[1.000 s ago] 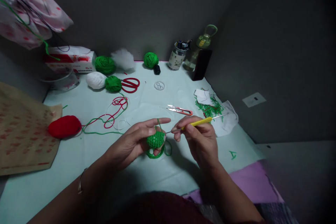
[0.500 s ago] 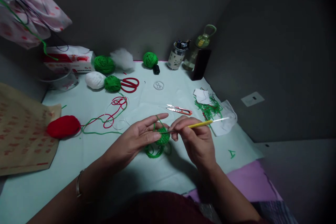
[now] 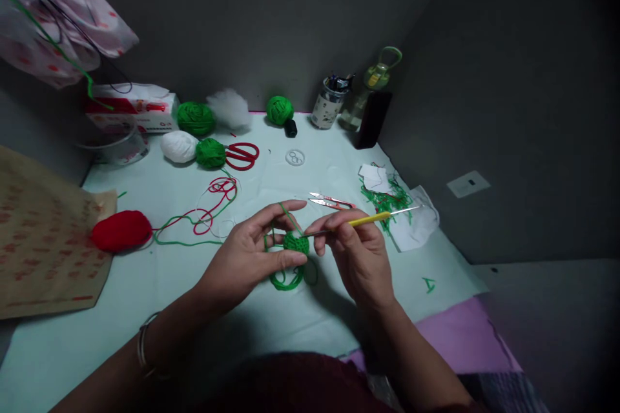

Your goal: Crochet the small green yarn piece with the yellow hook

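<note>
Far left: brown paper bag point(image 3: 48, 239) bearing rows of red characters, too blurred to read, upright on the pale counter point(image 3: 169, 310); red yarn ball point(image 3: 122, 231) touching or just beside its edge. Behind, red-and-white box point(image 3: 140, 116) with dark lettering too small to read; in front of it, clear bowl point(image 3: 126, 143) with illegible reddish marks, contents not discernible. Next, white yarn ball point(image 3: 178, 146) against small green yarn ball point(image 3: 211, 153), with red-handled scissors point(image 3: 243, 155) adjoining. Left of centre: left hand point(image 3: 242, 258), thumb and fingers pinching green crocheted piece point(image 3: 296, 244) above the counter, yarn strand running over the extended index finger. Centre rear: shallow round dish point(image 3: 295, 157) containing small rings. Right of centre: patterned jar point(image 3: 325, 111) packed with pens point(image 3: 340, 82); in front, open-bladed thread snips point(image 3: 334, 200). Nearer, right hand point(image 3: 361, 251) pinching yellow-handled crochet hook point(image 3: 371, 219), tip at the upper right of the piece. Behind, green-capped bottle point(image 3: 378, 75), partly hidden by dark upright slab point(image 3: 375, 119). Far right: green yarn clippings point(image 3: 387, 200) beneath white paper; nearer, green scrap point(image 3: 429, 284) resembling a letter A.
</note>
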Demonstrator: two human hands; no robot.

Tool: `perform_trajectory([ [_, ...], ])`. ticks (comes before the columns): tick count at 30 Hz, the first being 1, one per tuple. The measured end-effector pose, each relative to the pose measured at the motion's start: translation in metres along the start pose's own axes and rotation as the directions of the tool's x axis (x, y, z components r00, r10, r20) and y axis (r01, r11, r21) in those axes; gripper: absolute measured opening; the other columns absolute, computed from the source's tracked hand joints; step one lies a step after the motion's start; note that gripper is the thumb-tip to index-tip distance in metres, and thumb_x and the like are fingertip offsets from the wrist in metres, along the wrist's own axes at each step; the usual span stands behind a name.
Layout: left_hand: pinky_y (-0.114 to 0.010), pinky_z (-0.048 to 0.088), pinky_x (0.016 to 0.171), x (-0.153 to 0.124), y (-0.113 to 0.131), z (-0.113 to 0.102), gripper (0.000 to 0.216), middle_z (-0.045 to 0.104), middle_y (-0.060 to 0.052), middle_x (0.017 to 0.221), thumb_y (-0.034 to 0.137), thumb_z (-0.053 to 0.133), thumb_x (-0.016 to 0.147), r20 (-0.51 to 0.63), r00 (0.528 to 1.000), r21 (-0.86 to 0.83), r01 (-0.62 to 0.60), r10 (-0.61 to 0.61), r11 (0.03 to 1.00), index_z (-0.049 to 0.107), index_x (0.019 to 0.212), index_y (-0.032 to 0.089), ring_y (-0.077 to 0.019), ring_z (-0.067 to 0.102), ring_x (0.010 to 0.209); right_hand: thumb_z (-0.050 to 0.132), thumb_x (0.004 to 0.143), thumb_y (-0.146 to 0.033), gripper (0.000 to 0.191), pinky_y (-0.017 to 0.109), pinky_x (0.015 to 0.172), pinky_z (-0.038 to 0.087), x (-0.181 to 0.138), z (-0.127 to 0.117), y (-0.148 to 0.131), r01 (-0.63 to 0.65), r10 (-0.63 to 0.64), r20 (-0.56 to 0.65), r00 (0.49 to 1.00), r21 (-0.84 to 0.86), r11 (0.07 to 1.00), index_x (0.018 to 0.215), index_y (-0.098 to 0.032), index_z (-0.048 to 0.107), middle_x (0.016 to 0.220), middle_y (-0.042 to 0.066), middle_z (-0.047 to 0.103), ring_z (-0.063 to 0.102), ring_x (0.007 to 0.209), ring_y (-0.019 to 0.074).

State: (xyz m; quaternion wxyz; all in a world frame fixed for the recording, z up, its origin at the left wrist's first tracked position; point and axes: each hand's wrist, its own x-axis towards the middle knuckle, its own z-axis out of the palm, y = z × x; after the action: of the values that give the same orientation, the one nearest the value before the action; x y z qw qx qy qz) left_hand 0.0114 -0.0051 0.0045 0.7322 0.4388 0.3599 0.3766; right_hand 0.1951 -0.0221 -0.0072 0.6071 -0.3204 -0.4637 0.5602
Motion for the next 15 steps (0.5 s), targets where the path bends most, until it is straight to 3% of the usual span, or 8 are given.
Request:
perform_trajectory([
  [4,-0.026,0.049,0.081,-0.001,0.001,-0.002,0.058,0.058,0.003,0.098,0.017,0.084,0.074,-0.014,1.000,0.051,-0.003,0.004,0.999,0.066,0.127,0.033,-0.0124,0.061,0.091,0.060,0.098,-0.029,0.013,0.026,0.066,0.059,0.000,-0.004,-0.003,0.026,-0.023,0.050,0.999,-0.064,0.998,0.096,-0.025,0.072,0.088,0.002,0.078,0.070,0.071,0.0121],
  [9,-0.030,0.048,0.083,0.000,-0.002,-0.005,0.058,0.058,0.003,0.098,0.018,0.083,0.075,-0.028,0.999,0.103,-0.014,0.017,0.995,0.065,0.128,0.033,-0.0148,0.061,0.094,0.055,0.099,-0.019,0.019,0.031,0.074,0.061,-0.005,-0.006,-0.010,0.203,-0.162,0.137,0.977,-0.381,0.902,0.104,-0.025,0.072,0.098,0.003,0.077,0.072,0.081,0.0139],
  [12,-0.028,0.048,0.079,0.001,-0.006,-0.003,0.057,0.056,0.003,0.095,0.020,0.084,0.074,-0.055,0.998,0.085,-0.017,0.022,0.996,0.067,0.127,0.033,-0.0135,0.059,0.089,0.056,0.097,-0.012,0.023,0.035,0.079,0.062,-0.007,-0.005,-0.010,0.433,-0.323,0.291,0.900,-0.538,0.723,0.112,-0.023,0.071,0.103,0.007,0.077,0.073,0.093,0.0174],
  [15,-0.026,0.048,0.078,0.001,-0.009,0.005,0.055,0.056,0.003,0.093,0.021,0.083,0.076,-0.113,0.993,0.034,-0.029,0.033,0.999,0.067,0.127,0.033,-0.0124,0.058,0.085,0.060,0.095,-0.011,0.028,0.037,0.078,0.063,-0.012,-0.002,-0.007,0.593,-0.426,0.429,0.797,-0.691,0.413,0.118,-0.024,0.070,0.110,0.009,0.077,0.073,0.098,0.0207],
])
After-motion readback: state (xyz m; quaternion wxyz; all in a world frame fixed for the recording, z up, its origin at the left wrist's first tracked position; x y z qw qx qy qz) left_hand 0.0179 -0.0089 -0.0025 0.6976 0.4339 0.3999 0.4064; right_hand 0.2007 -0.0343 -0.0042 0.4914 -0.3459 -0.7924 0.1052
